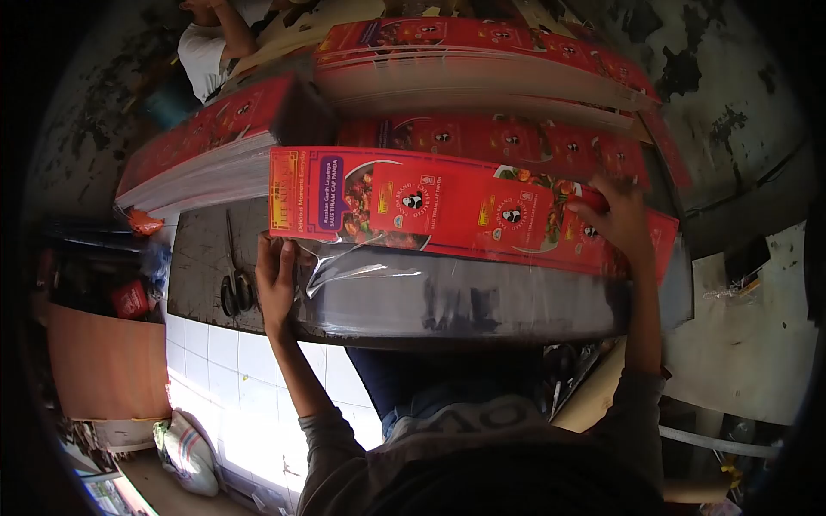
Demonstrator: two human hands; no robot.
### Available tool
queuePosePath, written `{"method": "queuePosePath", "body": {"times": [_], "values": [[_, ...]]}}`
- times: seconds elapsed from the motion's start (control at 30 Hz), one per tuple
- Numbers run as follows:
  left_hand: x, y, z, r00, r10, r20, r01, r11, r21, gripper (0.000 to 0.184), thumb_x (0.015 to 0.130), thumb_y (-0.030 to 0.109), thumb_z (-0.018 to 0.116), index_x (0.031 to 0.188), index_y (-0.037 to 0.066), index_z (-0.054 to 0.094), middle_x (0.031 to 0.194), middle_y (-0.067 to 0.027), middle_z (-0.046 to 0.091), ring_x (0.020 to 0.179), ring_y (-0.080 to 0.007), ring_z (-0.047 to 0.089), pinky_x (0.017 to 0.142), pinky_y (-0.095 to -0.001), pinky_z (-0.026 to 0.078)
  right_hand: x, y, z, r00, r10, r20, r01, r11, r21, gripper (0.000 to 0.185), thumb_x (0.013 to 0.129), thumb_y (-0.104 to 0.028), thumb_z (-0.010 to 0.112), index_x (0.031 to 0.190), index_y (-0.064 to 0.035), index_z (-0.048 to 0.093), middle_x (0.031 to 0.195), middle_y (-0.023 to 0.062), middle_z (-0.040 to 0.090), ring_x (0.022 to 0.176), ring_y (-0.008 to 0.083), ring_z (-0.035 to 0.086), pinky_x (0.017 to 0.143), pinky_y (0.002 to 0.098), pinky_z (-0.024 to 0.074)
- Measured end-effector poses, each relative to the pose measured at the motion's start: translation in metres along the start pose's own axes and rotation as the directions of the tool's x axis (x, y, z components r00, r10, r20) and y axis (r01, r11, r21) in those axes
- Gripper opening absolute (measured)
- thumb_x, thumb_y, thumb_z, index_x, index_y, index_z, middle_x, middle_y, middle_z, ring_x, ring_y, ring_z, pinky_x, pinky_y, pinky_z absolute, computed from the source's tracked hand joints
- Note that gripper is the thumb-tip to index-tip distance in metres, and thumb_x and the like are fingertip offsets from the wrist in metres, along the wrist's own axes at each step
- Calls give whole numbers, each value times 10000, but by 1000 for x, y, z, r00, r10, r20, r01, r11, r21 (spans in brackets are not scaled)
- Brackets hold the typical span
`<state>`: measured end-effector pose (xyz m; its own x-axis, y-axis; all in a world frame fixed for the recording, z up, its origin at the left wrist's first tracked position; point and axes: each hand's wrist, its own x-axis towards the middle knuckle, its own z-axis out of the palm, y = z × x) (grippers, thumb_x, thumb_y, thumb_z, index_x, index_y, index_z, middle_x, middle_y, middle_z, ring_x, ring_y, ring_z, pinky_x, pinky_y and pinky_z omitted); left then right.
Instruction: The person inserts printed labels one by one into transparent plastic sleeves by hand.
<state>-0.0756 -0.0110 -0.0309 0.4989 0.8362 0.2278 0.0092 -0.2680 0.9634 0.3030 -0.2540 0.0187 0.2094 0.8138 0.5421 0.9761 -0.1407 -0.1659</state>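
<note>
Strip of glossy red printed card [460, 206], likely light, bendy; I'd hold both ends. Left hand [277, 277] curled, grip unclear; right hand [623, 224] splayed atop.

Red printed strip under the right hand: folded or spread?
Spread: the red printed strip shows one long printed face from the left hand to beyond the right hand, no fold visible.

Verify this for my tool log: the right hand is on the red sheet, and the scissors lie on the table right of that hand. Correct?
Wrong side: the head view shows the scissors just left of the left hand. They do lie on the table, and the right hand is on the red sheet.
</note>
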Motion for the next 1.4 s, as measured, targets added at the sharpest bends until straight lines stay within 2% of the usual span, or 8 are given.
{"method": "queuePosePath", "body": {"times": [0.2, 0.27, 0.47, 0.8, 0.87, 0.97, 1.3, 1.4], "values": [[-3, -1, 0, 994, 9, -110, -21, 994, -108, 170, 943, 131, 424, 1058, 8, 442, 759, -74, 549, 622, -94, 521, 591, -237, 411, 5, -5, -1, 1000, -12, -6, 12, 995, 97, 398, 639, -327, 768, 774, -25, 547, 700, 103, 564, 612, 287, 551, 579, 361, 429], [-1, -6, -5, 991, 89, -96, -93, 995, -31, 198, 934, 118, 440, 1097, 8, 425, 729, -68, 560, 608, -86, 515, 581, -241, 418, 5, -5, -2, 1000, -6, -2, 6, 994, 108, 400, 636, -319, 771, 767, -21, 539, 691, 107, 551, 604, 287, 540, 571, 357, 425], [0, 0, 2, 971, 44, -235, -67, 994, -89, 322, 914, 113, 487, 1204, 25, 381, 664, -32, 566, 580, -42, 468, 545, -184, 356, 6, -7, -4, 999, -34, -31, 38, 991, 129, 386, 662, -302, 758, 767, -16, 521, 669, 116, 523, 585, 283, 522, 551, 353, 414], [2, -12, -9, 987, -34, -160, 18, 995, -100, 332, 920, 145, 480, 1218, 31, 390, 689, -20, 550, 623, -45, 478, 565, -191, 351, 9, -12, -14, 997, -66, 47, 65, 998, 16, 350, 704, -307, 726, 768, -30, 522, 677, 125, 549, 587, 310, 539, 539, 372, 424], [3, -13, -6, 979, 12, -201, -32, 995, -97, 313, 916, 116, 485, 1206, 33, 400, 586, 48, 430, 502, -3, 301, 464, -175, 210, 8, -11, -14, 997, -70, 41, 70, 997, 14, 346, 710, -307, 721, 766, -33, 518, 676, 123, 550, 584, 313, 544, 532, 377, 424], [0, -10, -5, 980, 8, -201, -27, 995, -94, 314, 917, 129, 487, 1203, 33, 402, 596, 46, 449, 505, 1, 296, 459, -173, 195, 8, -9, -13, 994, -101, 36, 102, 995, -15, 338, 714, -305, 718, 764, -40, 515, 677, 124, 551, 584, 321, 551, 523, 381, 425], [1, -11, -2, 979, 44, -201, -57, 997, -58, 306, 918, 136, 487, 1194, 29, 407, 676, 10, 550, 544, -5, 321, 496, -169, 220, 9, -8, -11, 994, -103, 49, 100, 993, 62, 332, 702, -266, 734, 746, -28, 507, 651, 126, 534, 562, 312, 530, 515, 374, 408], [1, -12, -1, 974, 69, -217, -79, 996, -34, 293, 919, 146, 490, 1178, 27, 420, 731, -33, 602, 587, -24, 400, 533, -169, 303, 9, -6, -12, 994, -86, 67, 79, 992, 94, 332, 701, -260, 735, 748, -23, 508, 640, 128, 525, 550, 311, 515, 510, 368, 399]]}}
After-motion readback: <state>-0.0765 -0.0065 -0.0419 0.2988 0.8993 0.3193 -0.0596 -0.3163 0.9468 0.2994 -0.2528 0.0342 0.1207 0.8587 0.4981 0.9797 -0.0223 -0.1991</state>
